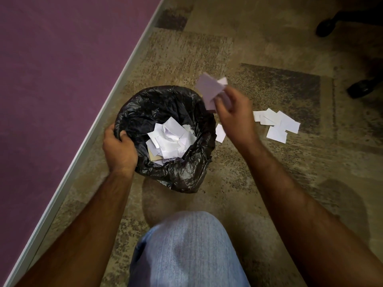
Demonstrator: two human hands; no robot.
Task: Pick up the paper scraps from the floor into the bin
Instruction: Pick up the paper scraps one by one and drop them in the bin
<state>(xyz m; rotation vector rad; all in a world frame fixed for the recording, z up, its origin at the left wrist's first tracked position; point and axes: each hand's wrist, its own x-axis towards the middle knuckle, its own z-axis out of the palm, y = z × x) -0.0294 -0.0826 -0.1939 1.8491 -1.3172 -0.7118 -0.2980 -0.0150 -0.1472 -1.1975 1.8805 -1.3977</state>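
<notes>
A bin lined with a black plastic bag (145,108) stands on the carpet and holds several white paper scraps (172,137). My left hand (119,150) grips the bin's near-left rim. My right hand (234,112) hovers just beyond the bin's right rim and pinches a small bunch of paper scraps (210,89). A single scrap (220,133) lies on the floor against the bin's right side. A pile of several more scraps (276,125) lies on the carpet to the right.
A purple wall (51,69) with a pale skirting strip (107,112) runs diagonally on the left. Black chair feet with castors (325,27) stand at the far right. My knee in blue jeans (186,249) fills the lower middle.
</notes>
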